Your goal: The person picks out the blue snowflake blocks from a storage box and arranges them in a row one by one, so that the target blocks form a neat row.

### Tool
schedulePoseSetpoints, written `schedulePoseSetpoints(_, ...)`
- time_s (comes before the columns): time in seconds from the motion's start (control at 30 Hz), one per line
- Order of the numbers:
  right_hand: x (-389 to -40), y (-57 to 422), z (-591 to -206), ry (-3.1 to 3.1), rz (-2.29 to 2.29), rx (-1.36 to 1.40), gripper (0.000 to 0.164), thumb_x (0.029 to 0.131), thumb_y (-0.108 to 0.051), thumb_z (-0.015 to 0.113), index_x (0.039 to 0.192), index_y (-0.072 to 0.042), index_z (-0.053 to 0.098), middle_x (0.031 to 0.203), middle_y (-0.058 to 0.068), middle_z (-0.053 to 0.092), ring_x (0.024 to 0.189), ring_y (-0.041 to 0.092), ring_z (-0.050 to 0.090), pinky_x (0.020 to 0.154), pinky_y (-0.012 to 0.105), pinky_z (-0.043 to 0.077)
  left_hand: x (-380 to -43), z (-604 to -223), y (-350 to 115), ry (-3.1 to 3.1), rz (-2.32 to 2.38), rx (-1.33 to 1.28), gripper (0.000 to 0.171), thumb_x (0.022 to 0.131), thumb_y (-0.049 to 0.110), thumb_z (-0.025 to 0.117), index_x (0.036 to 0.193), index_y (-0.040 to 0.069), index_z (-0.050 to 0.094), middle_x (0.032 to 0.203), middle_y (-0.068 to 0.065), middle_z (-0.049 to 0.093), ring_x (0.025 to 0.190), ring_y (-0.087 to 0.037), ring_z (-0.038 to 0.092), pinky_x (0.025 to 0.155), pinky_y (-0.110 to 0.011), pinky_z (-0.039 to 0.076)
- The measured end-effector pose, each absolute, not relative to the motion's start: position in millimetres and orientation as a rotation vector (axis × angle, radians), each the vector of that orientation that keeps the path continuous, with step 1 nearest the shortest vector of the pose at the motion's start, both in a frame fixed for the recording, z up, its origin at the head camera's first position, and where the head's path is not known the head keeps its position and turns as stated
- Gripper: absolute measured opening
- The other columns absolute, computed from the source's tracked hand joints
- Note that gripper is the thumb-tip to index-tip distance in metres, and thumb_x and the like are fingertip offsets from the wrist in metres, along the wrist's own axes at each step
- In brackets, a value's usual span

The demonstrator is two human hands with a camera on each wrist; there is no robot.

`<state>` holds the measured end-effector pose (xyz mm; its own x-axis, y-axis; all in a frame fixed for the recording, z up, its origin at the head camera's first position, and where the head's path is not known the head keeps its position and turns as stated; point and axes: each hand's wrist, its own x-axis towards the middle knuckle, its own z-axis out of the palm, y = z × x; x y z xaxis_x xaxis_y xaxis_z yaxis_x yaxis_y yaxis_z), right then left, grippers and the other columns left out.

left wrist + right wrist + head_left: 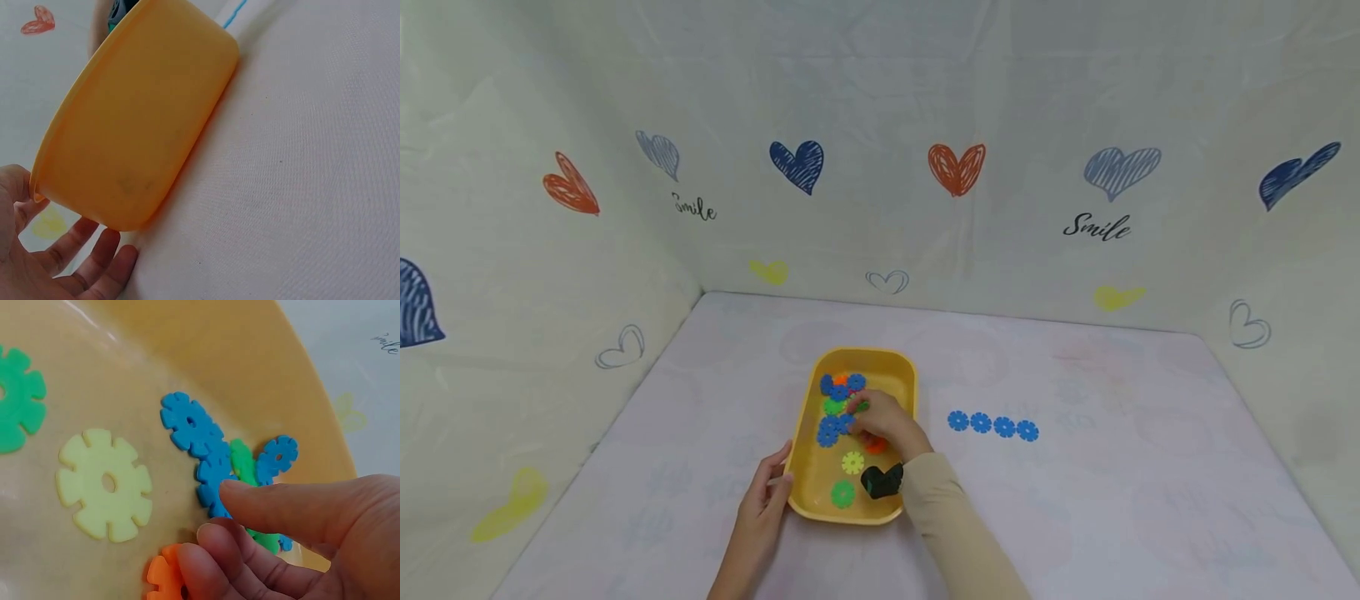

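A yellow plastic tray (820,492) holds several flat, notched flower-shaped discs. My left hand (765,497) holds its near left side, with the thumb at the rim and fingers (103,253) against the outer wall. My right hand (883,417) reaches inside over the discs. In the right wrist view its thumb overlaps a blue disc (214,481), with a gap between thumb and curled fingers. An orange disc (164,575) lies partly behind these fingertips. Beside them are a pale yellow disc (105,485) and a green disc (19,403).
A row of several blue discs (992,424) lies on the white table (1112,500) to the right of the tray. Around the back and sides hangs a white cloth wall (880,100) printed with hearts. A black band (880,482) is on my right wrist.
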<state>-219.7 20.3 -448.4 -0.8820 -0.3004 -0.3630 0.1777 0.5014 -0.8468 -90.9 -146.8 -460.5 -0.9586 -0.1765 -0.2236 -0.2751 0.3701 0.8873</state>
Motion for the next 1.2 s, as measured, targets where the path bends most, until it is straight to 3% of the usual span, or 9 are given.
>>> schedulePoseSetpoints(0.4,-219.4,13.0,-450.5,2.38,-1.215,-0.19,0.022,0.08,-0.004,0.069,0.099,-0.007,0.058,0.058,0.006,0.053,0.044,0.015,0.047,0.042,0.023,0.041,-90.7,-461.1,-149.3,2.537,1.641,-0.424,0.046,0.098,0.042,0.04,0.14,0.022,0.038,0.125,-0.009,0.051,0.103,-0.017,0.051,0.076,-0.02,0.046)
schedulePoseSetpoints(0.63,-219.0,10.9,-450.6,2.474,-1.094,-0.251,0.022,0.079,-0.009,0.072,0.095,-0.01,0.056,0.062,0.005,0.055,0.049,0.017,0.051,0.047,0.026,0.041,-88.8,-461.5,-148.8,2.592,1.652,-0.391,0.044,0.099,0.037,0.04,0.139,0.019,0.04,0.123,-0.01,0.053,0.098,-0.014,0.052,0.074,-0.019,0.046)
schedulePoseSetpoints(1.2,-220.5,15.0,-451.4,2.49,-1.083,-0.227,0.021,0.079,-0.009,0.073,0.088,-0.01,0.054,0.062,0.005,0.057,0.051,0.017,0.054,0.048,0.026,0.041,-90.3,-462.0,-149.2,2.549,1.666,-0.353,0.047,0.099,0.037,0.039,0.142,0.017,0.035,0.128,-0.012,0.05,0.103,-0.017,0.051,0.074,-0.019,0.047)
